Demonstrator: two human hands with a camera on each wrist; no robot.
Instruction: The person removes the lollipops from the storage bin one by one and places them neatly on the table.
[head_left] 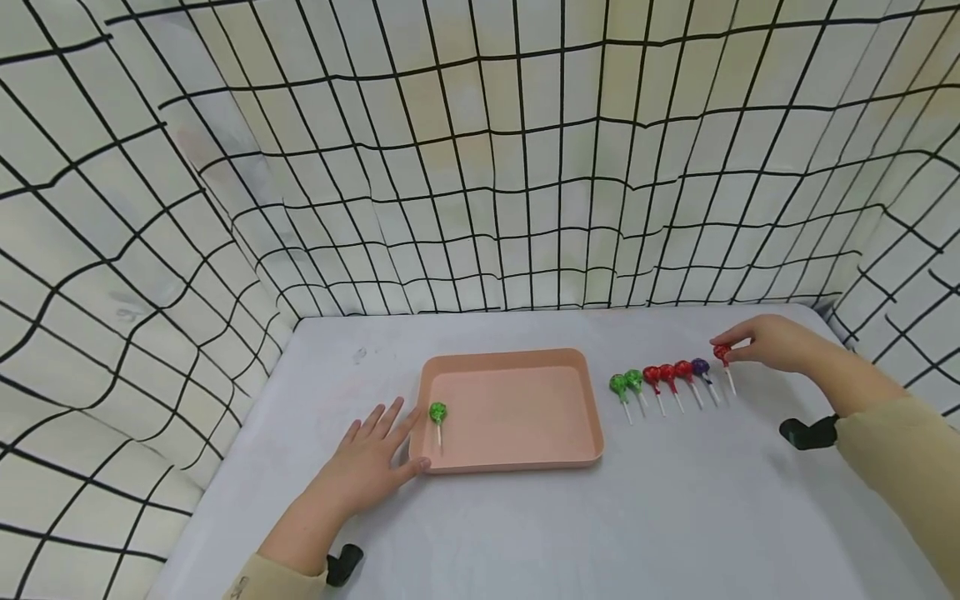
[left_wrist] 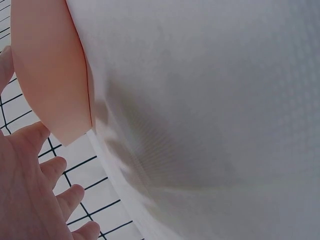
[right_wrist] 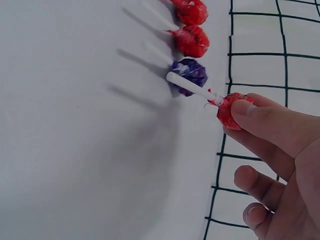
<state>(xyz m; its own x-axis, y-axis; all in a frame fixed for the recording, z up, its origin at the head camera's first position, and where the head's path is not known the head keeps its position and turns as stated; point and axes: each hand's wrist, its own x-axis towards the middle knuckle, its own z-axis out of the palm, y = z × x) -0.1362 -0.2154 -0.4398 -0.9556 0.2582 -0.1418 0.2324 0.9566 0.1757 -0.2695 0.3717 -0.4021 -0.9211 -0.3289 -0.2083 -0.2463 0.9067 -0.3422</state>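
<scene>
Between thumb and finger, my right hand (head_left: 772,343) pinches a red lollipop (right_wrist: 231,111) by its wrapped head, its white stick pointing away from the palm. The lollipop is at the right end of a row that holds two green lollipops (head_left: 618,385), three red lollipops (head_left: 667,375) and a purple lollipop (right_wrist: 190,76). My left hand (head_left: 367,467) lies with spread fingers at the left edge of a pink tray (head_left: 517,408), its thumb and index finger touching the rim. Inside the tray, near that edge, is one green lollipop (head_left: 438,412).
A white cloth covers the table (head_left: 600,533). White walls with a black wire grid (head_left: 525,167) enclose its back and sides. Black wrist straps (head_left: 808,433) show at both sleeves.
</scene>
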